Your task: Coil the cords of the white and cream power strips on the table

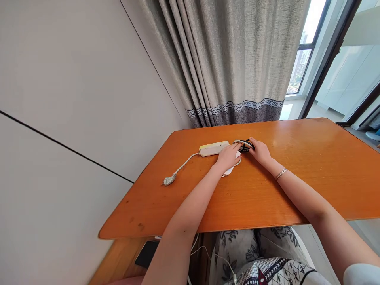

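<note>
On the wooden table, my left hand [228, 158] lies over a second white strip-shaped piece [228, 171], gripping it with the fingers reaching toward the cables. Most of that piece is hidden under the palm; its rounded near end shows. My right hand [260, 152] has its fingers closed on a coiled bundle of black and white cable [245, 146] just to the right. Behind my left hand lies a white power strip [212, 149] with a yellowish edge. Its cord [187, 161] runs left to a pale plug [170, 180] lying on the tabletop.
The orange-brown table [285, 190] has rounded corners and meets a pale panelled wall [74, 99] at left. A grey curtain [237, 59] hangs behind it. Below the front edge are a dark flat object [146, 253] and a thin white cable [227, 263] near my lap.
</note>
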`<state>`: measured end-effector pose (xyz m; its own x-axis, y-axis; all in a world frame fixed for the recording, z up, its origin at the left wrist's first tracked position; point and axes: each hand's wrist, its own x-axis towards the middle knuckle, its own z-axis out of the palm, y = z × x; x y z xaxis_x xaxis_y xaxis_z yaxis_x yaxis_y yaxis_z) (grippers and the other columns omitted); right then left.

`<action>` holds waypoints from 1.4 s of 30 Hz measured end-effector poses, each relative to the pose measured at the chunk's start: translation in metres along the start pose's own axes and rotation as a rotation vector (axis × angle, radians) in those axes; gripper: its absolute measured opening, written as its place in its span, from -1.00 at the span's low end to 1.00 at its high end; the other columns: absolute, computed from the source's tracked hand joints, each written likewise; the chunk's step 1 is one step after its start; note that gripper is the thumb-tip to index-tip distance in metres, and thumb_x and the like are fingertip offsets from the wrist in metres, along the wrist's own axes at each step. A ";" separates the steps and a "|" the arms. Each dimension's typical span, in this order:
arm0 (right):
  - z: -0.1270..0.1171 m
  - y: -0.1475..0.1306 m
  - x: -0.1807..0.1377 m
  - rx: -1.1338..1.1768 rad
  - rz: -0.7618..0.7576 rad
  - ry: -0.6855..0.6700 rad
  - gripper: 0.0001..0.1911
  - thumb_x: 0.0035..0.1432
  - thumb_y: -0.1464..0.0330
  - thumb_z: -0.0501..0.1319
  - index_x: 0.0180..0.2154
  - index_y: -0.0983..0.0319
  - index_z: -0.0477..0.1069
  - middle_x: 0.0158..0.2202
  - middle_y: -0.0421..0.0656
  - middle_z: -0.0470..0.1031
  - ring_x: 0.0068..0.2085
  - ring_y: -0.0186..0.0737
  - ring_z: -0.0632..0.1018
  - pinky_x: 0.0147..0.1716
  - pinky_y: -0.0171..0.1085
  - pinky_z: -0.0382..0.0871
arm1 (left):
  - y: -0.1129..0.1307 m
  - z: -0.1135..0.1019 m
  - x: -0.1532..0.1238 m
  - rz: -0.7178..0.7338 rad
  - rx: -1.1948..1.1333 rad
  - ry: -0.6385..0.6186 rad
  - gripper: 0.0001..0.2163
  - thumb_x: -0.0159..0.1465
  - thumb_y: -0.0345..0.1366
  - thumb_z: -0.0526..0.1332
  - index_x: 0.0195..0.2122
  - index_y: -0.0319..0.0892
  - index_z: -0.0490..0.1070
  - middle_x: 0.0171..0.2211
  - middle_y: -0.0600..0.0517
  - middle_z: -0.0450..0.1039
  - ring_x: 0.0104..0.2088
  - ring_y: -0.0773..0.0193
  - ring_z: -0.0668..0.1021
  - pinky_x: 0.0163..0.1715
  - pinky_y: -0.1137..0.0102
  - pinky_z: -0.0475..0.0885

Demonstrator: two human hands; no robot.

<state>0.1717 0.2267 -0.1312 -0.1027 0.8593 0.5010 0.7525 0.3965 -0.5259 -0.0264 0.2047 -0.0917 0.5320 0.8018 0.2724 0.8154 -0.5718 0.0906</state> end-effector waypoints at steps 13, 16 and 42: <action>0.002 -0.016 -0.011 0.545 0.180 0.038 -0.78 0.03 0.21 0.24 -0.36 0.22 0.52 -0.41 -0.21 0.57 -0.37 -0.24 0.50 -0.29 -0.26 0.39 | -0.002 -0.002 0.000 -0.023 -0.084 -0.032 -0.57 0.25 -0.29 0.23 0.16 -0.21 0.33 0.06 -0.21 0.49 0.08 -0.06 0.52 0.04 0.14 0.43; 0.002 -0.015 -0.009 0.694 0.223 0.013 -0.71 -0.05 0.12 0.29 -0.49 0.23 0.44 -0.53 -0.25 0.46 -0.44 -0.29 0.44 -0.37 -0.30 0.34 | -0.004 -0.002 0.000 -0.027 -0.110 -0.061 -0.55 0.25 -0.29 0.21 0.18 -0.20 0.33 0.11 -0.20 0.46 0.11 -0.05 0.50 0.06 0.16 0.42; -0.015 0.027 0.017 1.141 0.627 0.336 -0.53 -0.01 -0.04 0.34 -0.49 0.15 0.22 -0.61 -0.30 0.28 -0.55 -0.34 0.37 -0.49 -0.30 0.43 | -0.052 -0.017 -0.003 -0.284 -0.321 -0.099 -0.71 0.11 -0.40 0.20 -0.11 -0.12 0.40 -0.39 0.08 0.56 -0.34 0.18 0.57 -0.33 0.36 0.38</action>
<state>0.1994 0.2474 -0.1264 0.3441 0.9387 0.0230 -0.3618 0.1552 -0.9193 -0.0743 0.2284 -0.0806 0.3289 0.9389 0.1019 0.8286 -0.3386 0.4459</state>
